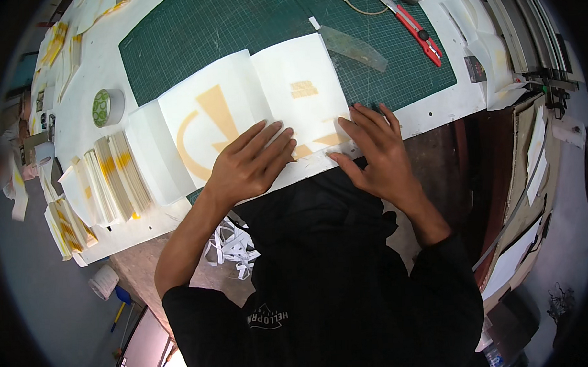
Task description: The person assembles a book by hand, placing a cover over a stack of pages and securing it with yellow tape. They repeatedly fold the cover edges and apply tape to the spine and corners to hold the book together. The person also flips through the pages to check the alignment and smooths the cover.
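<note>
The white sheet (260, 107), creased into panels and printed in pale orange, lies unfolded at the front of the bench (434, 116), partly over the green cutting mat (192, 41). Both hands are spread, grasping nothing: the left hand (253, 160) rests on the sheet's near part; the right hand (376, 151) sets its fingertips at the right edge. Beyond the sheet—on the mat—lie a translucent strip (353, 49) and a red cutter (418, 35). A tape roll (116, 107) stands left.
</note>
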The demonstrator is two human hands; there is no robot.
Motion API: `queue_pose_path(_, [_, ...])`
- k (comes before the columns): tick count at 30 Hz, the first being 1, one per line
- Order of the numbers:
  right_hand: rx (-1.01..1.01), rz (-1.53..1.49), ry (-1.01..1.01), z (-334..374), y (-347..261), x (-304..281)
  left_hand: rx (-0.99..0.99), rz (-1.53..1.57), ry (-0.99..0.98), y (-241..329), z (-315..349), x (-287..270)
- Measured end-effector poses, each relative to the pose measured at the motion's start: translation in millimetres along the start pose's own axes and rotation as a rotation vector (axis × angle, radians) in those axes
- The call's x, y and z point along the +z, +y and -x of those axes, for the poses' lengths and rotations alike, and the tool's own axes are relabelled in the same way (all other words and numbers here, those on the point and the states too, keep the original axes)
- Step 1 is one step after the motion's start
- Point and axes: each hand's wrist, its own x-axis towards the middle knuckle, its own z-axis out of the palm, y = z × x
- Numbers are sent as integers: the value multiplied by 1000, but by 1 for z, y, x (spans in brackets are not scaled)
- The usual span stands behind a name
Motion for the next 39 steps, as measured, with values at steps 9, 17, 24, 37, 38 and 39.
queue_pose_path(9, [-200,121,23,-11,28,-3,-12,23,17,2,1,1])
queue_pose_path(17, [-312,20,7,-21,38,-8,-31,83,55,0,0,1])
queue_pose_path(24, [-327,-23,-14,-23,43,-9,-36,65,31,2,-1,-1])
queue_pose_path(37, [-348,-24,-46,-21,47,-7,-28,86,32,-2,1,1])
queue_pose_path(38, [-363,-28,-47,-21,47,-7,-26,90,31,-2,0,1])
queue_pose_path(39, [-363,-29,-42,-20,48,-6,-36,102,38,-2,0,1])
